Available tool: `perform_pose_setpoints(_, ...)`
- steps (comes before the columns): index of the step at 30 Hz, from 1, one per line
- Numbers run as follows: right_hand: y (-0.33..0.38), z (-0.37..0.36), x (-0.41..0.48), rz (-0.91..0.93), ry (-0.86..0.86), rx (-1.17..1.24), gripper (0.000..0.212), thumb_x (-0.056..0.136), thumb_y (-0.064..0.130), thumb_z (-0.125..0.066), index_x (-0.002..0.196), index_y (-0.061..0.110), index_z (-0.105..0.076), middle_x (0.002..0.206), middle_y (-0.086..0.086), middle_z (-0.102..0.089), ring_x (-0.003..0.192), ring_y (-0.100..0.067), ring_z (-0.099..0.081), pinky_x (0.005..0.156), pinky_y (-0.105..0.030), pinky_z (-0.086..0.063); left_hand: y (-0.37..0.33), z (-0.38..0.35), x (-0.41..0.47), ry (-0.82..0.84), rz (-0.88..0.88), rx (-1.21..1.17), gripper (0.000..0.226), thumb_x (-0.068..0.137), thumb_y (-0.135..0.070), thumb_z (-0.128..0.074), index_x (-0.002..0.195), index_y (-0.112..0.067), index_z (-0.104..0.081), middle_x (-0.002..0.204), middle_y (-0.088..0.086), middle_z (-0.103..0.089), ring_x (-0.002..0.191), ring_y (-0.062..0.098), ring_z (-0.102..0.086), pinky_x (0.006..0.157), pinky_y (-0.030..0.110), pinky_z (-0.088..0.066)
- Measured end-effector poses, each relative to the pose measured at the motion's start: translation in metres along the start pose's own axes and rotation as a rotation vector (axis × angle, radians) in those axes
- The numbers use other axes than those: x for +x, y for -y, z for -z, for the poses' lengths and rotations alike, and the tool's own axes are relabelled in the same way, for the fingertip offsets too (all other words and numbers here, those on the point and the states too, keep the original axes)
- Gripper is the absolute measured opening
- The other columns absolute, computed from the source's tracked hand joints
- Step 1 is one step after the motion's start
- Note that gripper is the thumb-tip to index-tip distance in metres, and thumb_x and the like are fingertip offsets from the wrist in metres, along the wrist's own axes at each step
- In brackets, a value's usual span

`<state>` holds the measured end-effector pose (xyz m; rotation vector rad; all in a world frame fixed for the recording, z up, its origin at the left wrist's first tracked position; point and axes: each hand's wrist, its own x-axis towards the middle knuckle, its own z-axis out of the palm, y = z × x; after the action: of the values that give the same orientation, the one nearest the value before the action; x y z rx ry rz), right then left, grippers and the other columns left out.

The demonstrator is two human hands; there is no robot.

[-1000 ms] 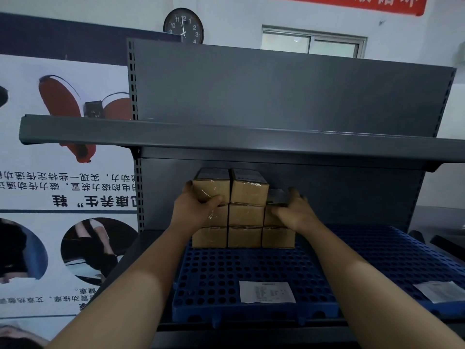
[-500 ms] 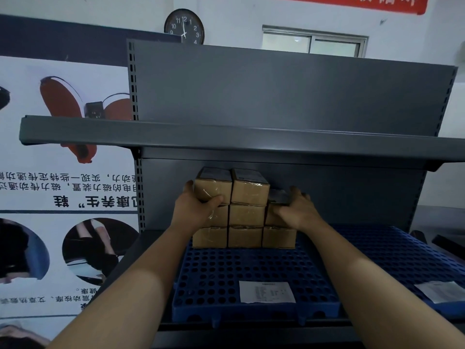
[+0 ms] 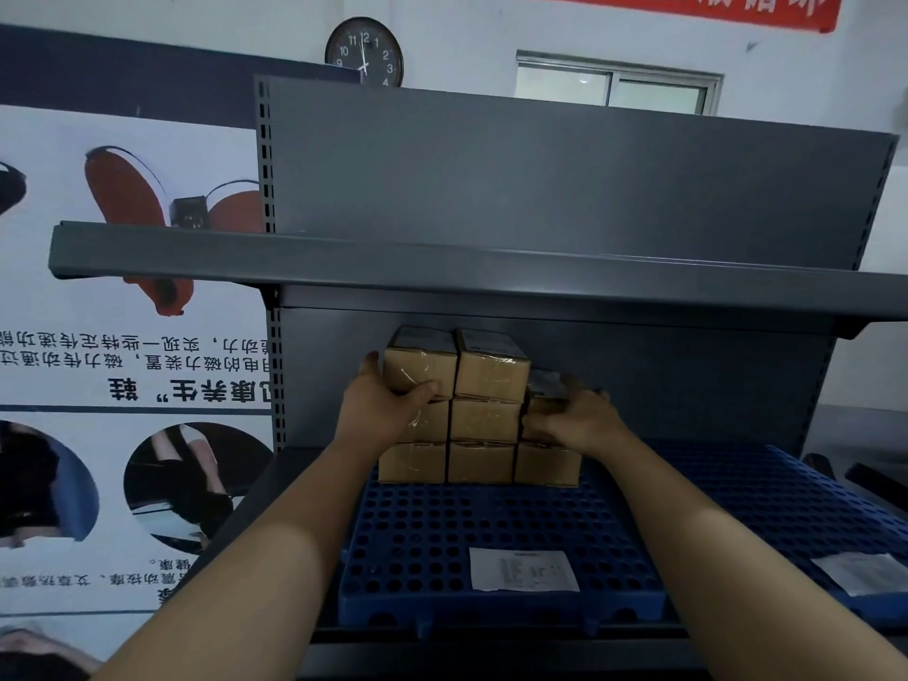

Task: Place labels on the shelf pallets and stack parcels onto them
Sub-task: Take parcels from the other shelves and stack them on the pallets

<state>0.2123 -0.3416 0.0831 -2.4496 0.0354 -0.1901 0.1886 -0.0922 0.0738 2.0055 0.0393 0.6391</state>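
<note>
Several brown cardboard parcels [image 3: 484, 420] stand stacked in three columns at the back of a blue perforated pallet [image 3: 442, 538] on the lower shelf. The left and middle columns are three high, the right one two high. My left hand [image 3: 388, 410] grips the left side of the top left parcel [image 3: 420, 371], thumb across its front. My right hand [image 3: 577, 420] is closed on the upper parcel of the right column [image 3: 548, 390], covering most of it. A white label [image 3: 523, 570] lies on the pallet's front part.
A grey upper shelf [image 3: 442, 267] overhangs close above the stack. A second blue pallet [image 3: 786, 498] with its own white label [image 3: 865, 572] lies to the right. The grey back panel stands right behind the parcels. A poster wall is on the left.
Both hands have stayed on the stack; my right hand has settled slightly lower on the right column's upper parcel. The parcels have not visibly shifted.
</note>
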Motion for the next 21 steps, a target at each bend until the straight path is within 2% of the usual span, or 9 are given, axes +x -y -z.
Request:
perform_pose_setpoints(4,-0.003,-0.004,0.002,0.006,-0.009,0.010,0.101,0.072,0.047,-0.069,0.154,0.028,-0.014,0.153,-0.013,-0.024,0.141,-0.033,-0.019,0.110,-0.047,-0.037,0.002,0.001,0.001,0.001,0.007,0.018,0.101,0.074,-0.048,-0.075,0.150,-0.009,-0.021,0.143,0.013,-0.047,0.128,0.027,-0.048,0.096,0.035,-0.044)
perform_pose_setpoints(8,-0.005,-0.008,0.005,0.013,-0.014,0.006,0.106,0.070,0.051,-0.074,0.154,0.027,-0.013,0.154,-0.015,-0.018,0.142,-0.034,-0.018,0.111,-0.045,-0.035,0.003,0.001,0.002,0.008,0.016,0.029,0.103,0.073,-0.051,-0.075,0.150,-0.009,-0.021,0.142,0.013,-0.048,0.128,0.028,-0.048,0.098,0.037,-0.044)
perform_pose_setpoints(14,-0.006,-0.012,0.009,0.023,-0.021,-0.027,0.103,0.067,0.044,-0.077,0.151,0.027,-0.020,0.145,-0.014,-0.023,0.132,-0.034,-0.033,0.104,-0.045,-0.044,0.005,0.002,0.002,0.017,0.025,0.033,0.103,0.069,-0.054,-0.076,0.148,-0.010,-0.026,0.139,0.012,-0.051,0.126,0.027,-0.050,0.098,0.039,-0.047)
perform_pose_setpoints(18,-0.008,-0.015,0.009,0.042,-0.040,-0.067,0.104,0.064,0.044,-0.080,0.148,0.027,-0.023,0.135,-0.011,-0.026,0.127,-0.032,-0.034,0.102,-0.045,-0.046,0.004,0.001,0.001,0.012,0.026,0.033,0.103,0.073,-0.049,-0.076,0.150,-0.010,-0.020,0.144,0.013,-0.045,0.131,0.028,-0.045,0.100,0.037,-0.042)
perform_pose_setpoints(21,-0.010,-0.017,0.010,0.052,-0.051,-0.044,0.109,0.060,0.045,-0.081,0.149,0.028,-0.020,0.136,-0.011,-0.022,0.126,-0.032,-0.035,0.102,-0.044,-0.046,0.004,0.001,0.001,0.010,0.022,0.033,0.103,0.074,-0.048,-0.076,0.151,-0.010,-0.019,0.147,0.013,-0.042,0.133,0.028,-0.043,0.101,0.036,-0.041)
